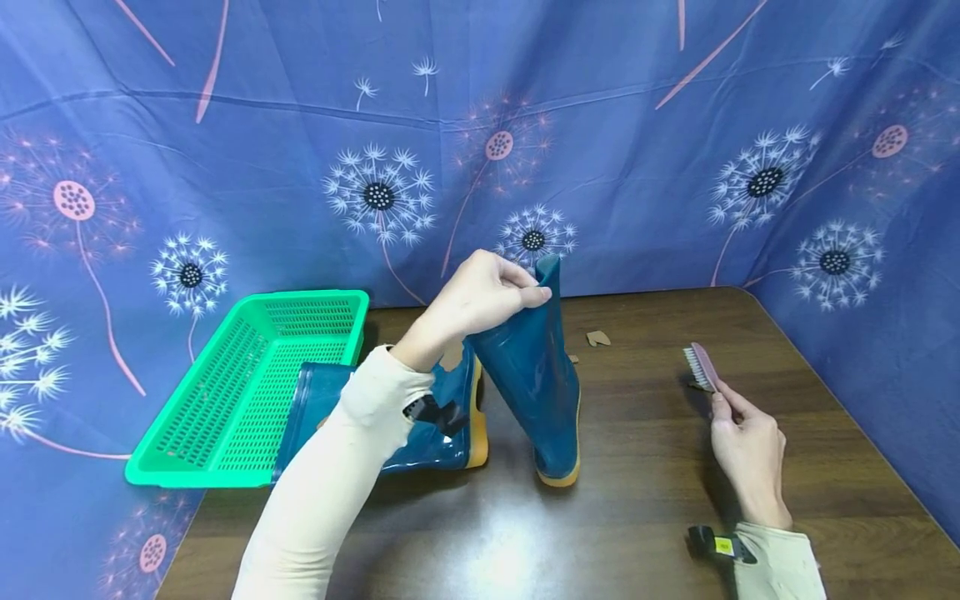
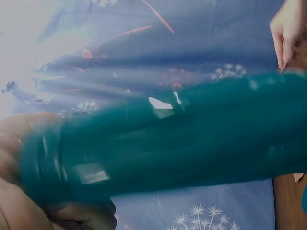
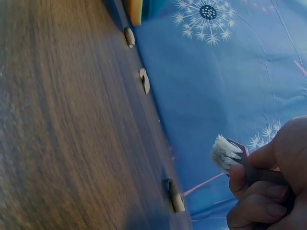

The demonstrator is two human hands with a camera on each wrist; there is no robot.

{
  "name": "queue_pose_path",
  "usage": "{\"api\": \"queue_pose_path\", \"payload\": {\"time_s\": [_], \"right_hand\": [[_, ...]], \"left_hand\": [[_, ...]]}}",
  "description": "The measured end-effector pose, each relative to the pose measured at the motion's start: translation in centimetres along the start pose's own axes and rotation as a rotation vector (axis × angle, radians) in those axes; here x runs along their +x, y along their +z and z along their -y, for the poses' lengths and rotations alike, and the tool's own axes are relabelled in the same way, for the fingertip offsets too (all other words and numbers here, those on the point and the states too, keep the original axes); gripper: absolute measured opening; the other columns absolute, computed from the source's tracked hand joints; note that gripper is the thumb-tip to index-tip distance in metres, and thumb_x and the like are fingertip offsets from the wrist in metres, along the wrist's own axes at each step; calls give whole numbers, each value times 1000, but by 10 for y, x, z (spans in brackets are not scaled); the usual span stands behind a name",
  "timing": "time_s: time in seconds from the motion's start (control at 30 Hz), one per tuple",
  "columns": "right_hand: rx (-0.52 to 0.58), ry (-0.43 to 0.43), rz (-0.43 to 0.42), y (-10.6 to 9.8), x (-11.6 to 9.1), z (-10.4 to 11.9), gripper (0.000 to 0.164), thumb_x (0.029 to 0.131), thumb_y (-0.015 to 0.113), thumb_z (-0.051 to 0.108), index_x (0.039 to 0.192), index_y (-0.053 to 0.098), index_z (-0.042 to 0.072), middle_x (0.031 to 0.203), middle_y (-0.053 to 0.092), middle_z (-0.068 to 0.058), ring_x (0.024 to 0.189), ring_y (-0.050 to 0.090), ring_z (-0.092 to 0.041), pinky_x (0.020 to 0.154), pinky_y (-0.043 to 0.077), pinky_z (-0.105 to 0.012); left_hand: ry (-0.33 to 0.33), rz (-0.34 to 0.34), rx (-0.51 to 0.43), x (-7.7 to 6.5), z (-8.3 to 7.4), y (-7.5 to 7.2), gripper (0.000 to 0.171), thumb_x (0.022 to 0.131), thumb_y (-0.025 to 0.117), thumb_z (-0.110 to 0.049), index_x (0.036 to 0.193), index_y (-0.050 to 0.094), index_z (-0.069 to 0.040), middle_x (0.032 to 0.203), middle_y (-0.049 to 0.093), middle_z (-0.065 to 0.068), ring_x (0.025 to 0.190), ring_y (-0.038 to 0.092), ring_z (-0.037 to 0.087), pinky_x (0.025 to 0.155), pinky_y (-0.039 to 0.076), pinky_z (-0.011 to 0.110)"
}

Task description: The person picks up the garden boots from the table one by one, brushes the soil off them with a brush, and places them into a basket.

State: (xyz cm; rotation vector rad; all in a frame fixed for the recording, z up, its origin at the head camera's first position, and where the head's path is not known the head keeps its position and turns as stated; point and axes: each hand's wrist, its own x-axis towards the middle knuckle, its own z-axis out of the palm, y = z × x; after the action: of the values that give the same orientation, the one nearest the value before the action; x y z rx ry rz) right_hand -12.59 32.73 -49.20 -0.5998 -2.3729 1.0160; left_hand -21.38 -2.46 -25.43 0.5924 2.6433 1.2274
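My left hand (image 1: pixel 491 292) grips the top rim of a blue rubber boot (image 1: pixel 536 383) with a yellow sole. The boot leans, its shaft tilted up to the left and its sole low over the table. Its glossy shaft (image 2: pixel 168 139) fills the left wrist view. Well to the right, my right hand (image 1: pixel 750 450) holds a brush (image 1: pixel 703 367) by its handle, white bristles facing left. The right wrist view shows the fingers curled round the handle beside the bristles (image 3: pixel 224 154). A second blue boot (image 1: pixel 442 446) lies on its side, partly behind my left forearm.
A green plastic basket (image 1: pixel 251 400) stands at the left, against the lying boot's shaft. Small brown scraps (image 1: pixel 597 338) are scattered toward the back of the wooden table (image 1: pixel 645 517). A blue dandelion-print cloth (image 1: pixel 615 183) hangs behind the table and along its sides.
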Motion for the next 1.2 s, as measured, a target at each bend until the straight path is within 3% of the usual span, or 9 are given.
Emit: {"api": "queue_pose_path", "payload": {"time_s": [0.1,0.17,0.33,0.57,0.73,0.97,1.2], "right_hand": [[-6,6,15,1,-1,1,40,108,53,29,141,70,13,121,75,-26,121,64,-57,89,43,-64],[-10,10,27,2,-1,1,41,108,53,30,141,70,14,122,75,-25,122,64,-57,89,43,-64],[-10,7,41,3,-3,2,41,108,53,30,142,70,14,125,74,-25,125,63,-56,92,43,-65],[-1,-8,52,6,-5,4,40,108,54,28,142,70,13,135,69,-25,127,62,-56,93,45,-66],[2,-27,81,13,-9,2,41,109,53,26,143,68,9,126,74,-27,116,67,-52,89,44,-63],[-32,-50,162,20,-19,4,42,110,51,27,145,66,7,106,78,-22,97,69,-37,78,45,-50],[-49,-71,181,18,-30,7,42,110,50,27,144,67,8,100,79,-17,89,67,-27,76,45,-45]], "left_hand": [[12,3,-27,-3,1,-1,18,101,74,-35,95,86,-22,62,62,-4,75,61,18,70,44,31],[24,-26,-30,-6,2,0,18,100,75,-35,94,86,-22,61,63,-7,74,62,16,71,47,30],[15,-109,-45,-15,5,-1,17,98,77,-35,101,86,-21,85,80,-7,88,72,12,83,57,33],[-11,-155,-136,-24,8,-6,18,99,77,-35,103,86,-20,99,82,-4,102,72,14,90,59,42],[8,-181,-133,-26,9,-10,19,99,77,-34,104,86,-18,105,82,-4,104,73,13,90,59,40],[68,-225,-99,-28,10,-18,21,99,76,-30,104,86,-12,92,83,3,91,75,18,84,60,39],[57,-232,-81,-36,10,-27,22,99,76,-32,106,86,-14,97,83,3,96,73,17,85,60,40]]}}
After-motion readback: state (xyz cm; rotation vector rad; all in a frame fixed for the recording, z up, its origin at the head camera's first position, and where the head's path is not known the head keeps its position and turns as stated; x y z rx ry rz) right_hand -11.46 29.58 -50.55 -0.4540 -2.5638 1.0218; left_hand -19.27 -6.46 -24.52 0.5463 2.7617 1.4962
